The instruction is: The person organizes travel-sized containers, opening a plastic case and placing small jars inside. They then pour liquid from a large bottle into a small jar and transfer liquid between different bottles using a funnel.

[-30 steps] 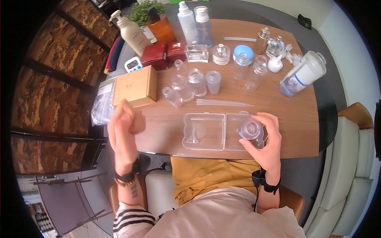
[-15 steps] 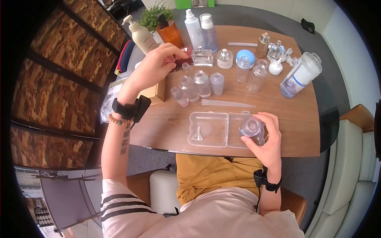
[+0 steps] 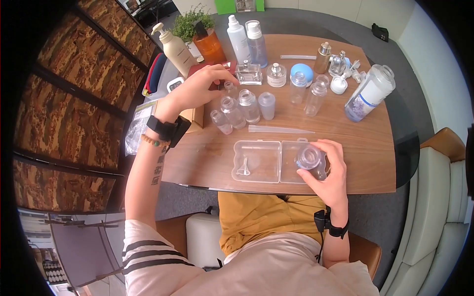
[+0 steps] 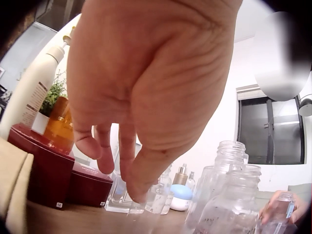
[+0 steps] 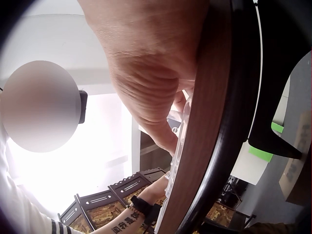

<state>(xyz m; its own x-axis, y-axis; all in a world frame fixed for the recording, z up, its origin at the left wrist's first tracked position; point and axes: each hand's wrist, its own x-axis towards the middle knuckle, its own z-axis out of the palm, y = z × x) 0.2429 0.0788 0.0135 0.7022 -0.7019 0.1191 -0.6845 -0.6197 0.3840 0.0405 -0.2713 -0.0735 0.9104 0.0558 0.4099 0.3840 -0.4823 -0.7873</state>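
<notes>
My left hand (image 3: pixel 200 88) reaches over the back left of the table, its fingertips right at a small clear bottle (image 3: pixel 229 90). In the left wrist view the thumb and fingers point down with a gap between them. Several clear empty bottles stand just beside that hand, among them a wide-necked one (image 3: pixel 249 109) and a frosted one (image 3: pixel 267 107). With thumb and fingers curled around its sides, my right hand (image 3: pixel 332 175) holds a clear bottle (image 3: pixel 310 158) upright over the right half of an open clear plastic case (image 3: pixel 257 181). A tiny funnel (image 3: pixel 244 168) lies in the case's left half.
A cardboard box (image 3: pixel 196 117) and dark red boxes (image 3: pixel 202 69) lie by the left arm. Behind stand a pump bottle (image 3: pixel 175 52), an orange bottle (image 3: pixel 211 47) and perfume bottles (image 3: pixel 249 75). A large labelled bottle (image 3: pixel 369 93) leans at right. A pale strip (image 3: pixel 281 130) lies behind the case.
My left hand has moved from beside the cardboard box up over the red boxes, then slightly right and nearer to the small bottle. The right hand has stayed around its bottle.
</notes>
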